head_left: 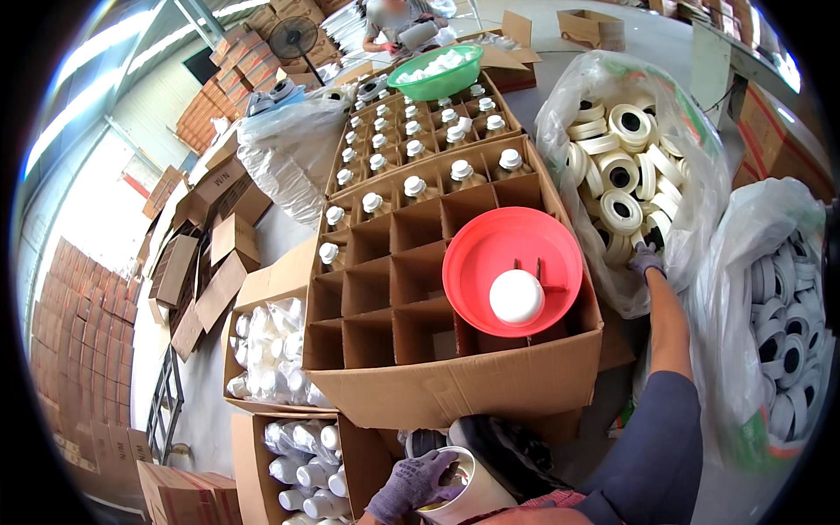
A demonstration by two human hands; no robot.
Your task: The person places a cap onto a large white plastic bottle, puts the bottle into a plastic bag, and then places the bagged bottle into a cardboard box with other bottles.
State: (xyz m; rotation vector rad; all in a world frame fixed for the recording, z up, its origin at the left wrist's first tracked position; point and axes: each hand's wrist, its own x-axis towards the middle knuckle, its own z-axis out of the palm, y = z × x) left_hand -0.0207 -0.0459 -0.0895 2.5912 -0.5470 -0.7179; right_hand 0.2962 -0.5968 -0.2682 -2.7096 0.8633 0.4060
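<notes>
My left hand (410, 486), in a grey-purple glove, is closed round the rim of a cream cylindrical container (479, 492) by my lap. To the right, my gloved right hand (646, 259) reaches into the mouth of a clear plastic bag (604, 284). Its fingers are bent against one of several cream plastic rings (654, 231) with dark centres; the fingertips are partly hidden. Before me stands a divided cardboard carton (455, 385), with white-capped bottles (416, 188) in its far and left compartments. A red basin (464, 262) holding a white dome (516, 297) and dark rods rests over its right side.
A second carton of capped bottles (378, 143) carries a green basin (446, 83) of white pieces. Grey rings (794, 324) fill a bag at right. Boxes of bagged white bottles (273, 350) stand at left. A person (394, 17) works at the far end.
</notes>
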